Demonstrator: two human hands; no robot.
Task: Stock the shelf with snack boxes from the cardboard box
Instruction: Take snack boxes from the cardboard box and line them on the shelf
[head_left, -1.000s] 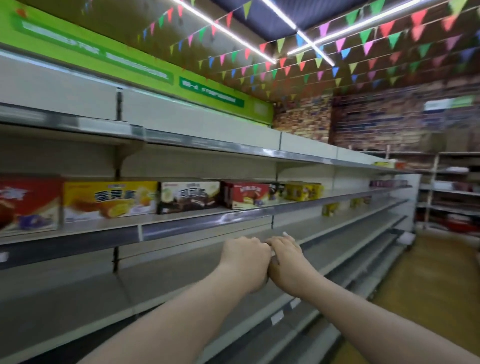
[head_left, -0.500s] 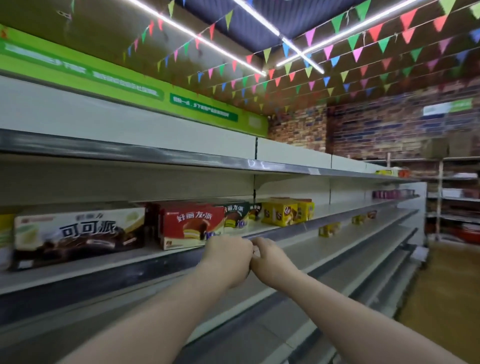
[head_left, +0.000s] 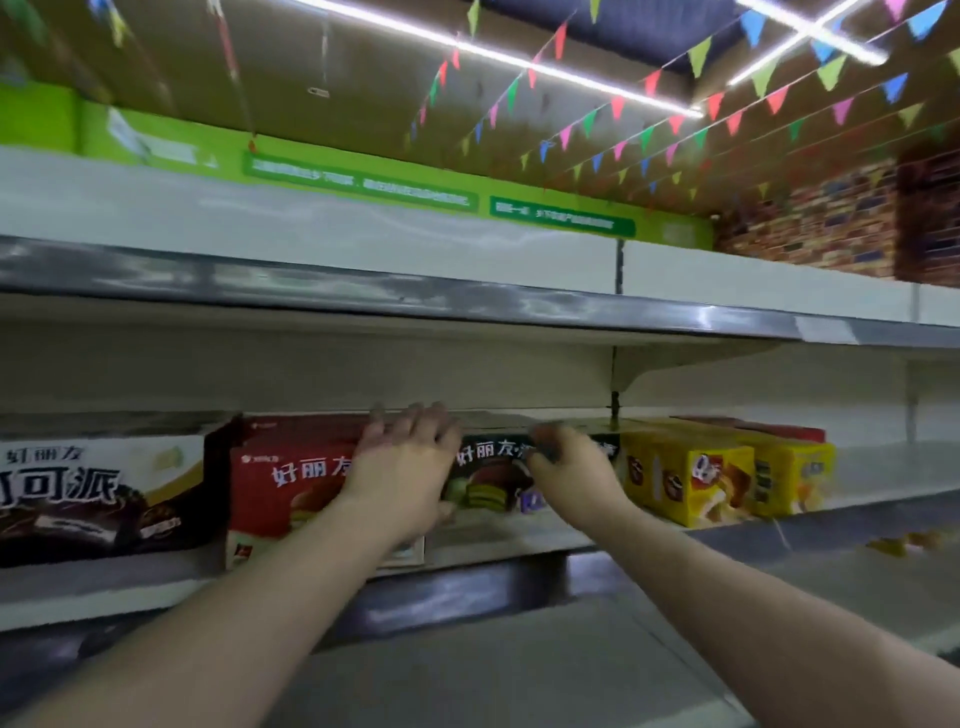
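Snack boxes stand in a row on the middle shelf (head_left: 519, 540). From left: a white and brown box (head_left: 98, 493), a red box (head_left: 291, 478), a dark green box (head_left: 493, 483) and yellow boxes (head_left: 691, 478). My left hand (head_left: 405, 467) lies with fingers spread and straight over the red box's right end, reaching its top edge. My right hand (head_left: 566, 467) is at the dark green box's front, fingers curled near its top edge; blur hides whether it grips the box. The cardboard box is out of view.
An upper shelf (head_left: 467, 301) with a grey front rail hangs just above the boxes. A lower shelf (head_left: 519, 665) juts out beneath my forearms. A shelf bracket (head_left: 615, 384) sits behind the dark green box. Small yellow items (head_left: 904, 543) lie farther right.
Both hands were fists pressed together in front of the shelf rail; they have risen, spread apart and reached the red and dark green boxes. The view has moved closer to the shelf.
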